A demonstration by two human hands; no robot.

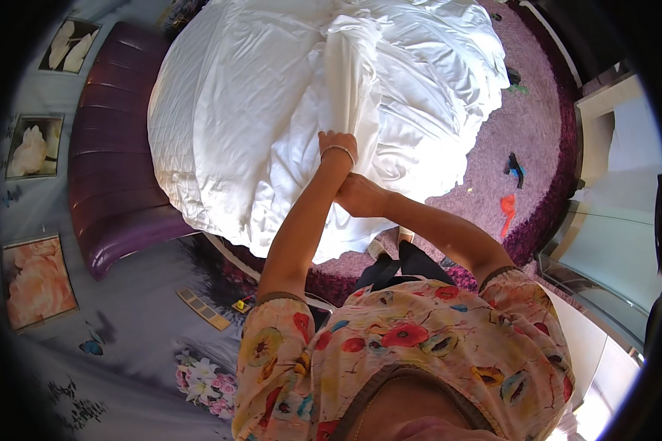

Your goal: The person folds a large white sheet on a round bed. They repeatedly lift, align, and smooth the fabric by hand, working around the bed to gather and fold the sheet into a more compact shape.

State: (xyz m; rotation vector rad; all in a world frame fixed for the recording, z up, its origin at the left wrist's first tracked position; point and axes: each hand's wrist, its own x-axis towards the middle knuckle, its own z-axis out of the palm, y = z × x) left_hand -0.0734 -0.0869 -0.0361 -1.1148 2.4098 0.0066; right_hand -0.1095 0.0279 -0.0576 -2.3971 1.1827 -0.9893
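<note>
A large, rumpled white fabric sheet [235,110] lies spread just right of the curved, purple padded headboard [118,147], its near border hanging beside that headboard's lower end. Farther right of the headboard, the left hand [337,142] is curled closed on a raised fold, and the right hand [362,197], nearer the body, also looks closed on bunched cloth; how firmly either grips cannot be told. A hard, uneven pull could drag the side by the headboard askew, and smooth fabric could slip from the fists if they hold only a shallow pinch. The loose border could trail onto the shaggy mauve rug [485,180], opposite the headboard, and get caught underfoot.
</note>
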